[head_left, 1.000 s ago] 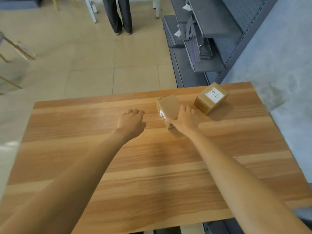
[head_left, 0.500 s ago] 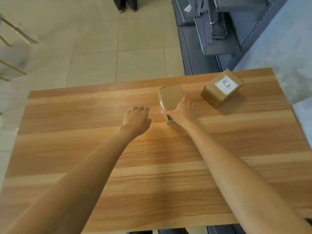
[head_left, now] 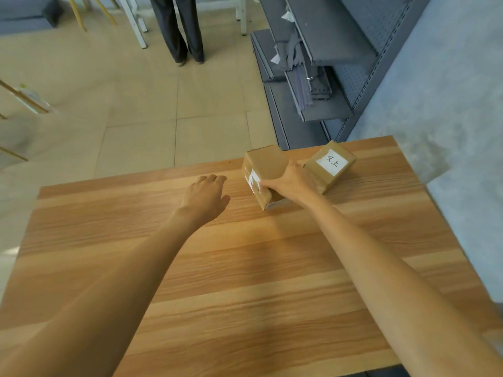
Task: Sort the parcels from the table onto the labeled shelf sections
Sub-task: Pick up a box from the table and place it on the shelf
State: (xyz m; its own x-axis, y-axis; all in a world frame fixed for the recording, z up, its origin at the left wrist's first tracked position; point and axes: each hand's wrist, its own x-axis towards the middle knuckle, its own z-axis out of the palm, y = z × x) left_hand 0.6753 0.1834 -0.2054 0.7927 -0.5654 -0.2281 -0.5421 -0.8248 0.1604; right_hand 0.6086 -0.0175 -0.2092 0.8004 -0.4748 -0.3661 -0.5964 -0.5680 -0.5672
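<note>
Right hand [head_left: 291,182] grips tilted parcel [head_left: 265,165] on table [head_left: 245,268]; left hand [head_left: 204,197] hovers nearby, fingers loosely curled, holding nothing.

Two brown cardboard parcels sit near the desk's [head_left: 245,268] far edge. The nearer parcel [head_left: 265,165] is tipped up on one edge, its white label on the left face. The labelled parcel [head_left: 330,165] just to its right lies flat, handwritten white label upward. The grey metal shelf [head_left: 321,63] stands beyond the desk.

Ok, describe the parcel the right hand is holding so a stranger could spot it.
Start at the wooden table and go to its far right end, where two brown cardboard parcels sit. It is the left parcel, gripped by the right hand. Its white label is on the side; the other parcel has its label on top.
</note>
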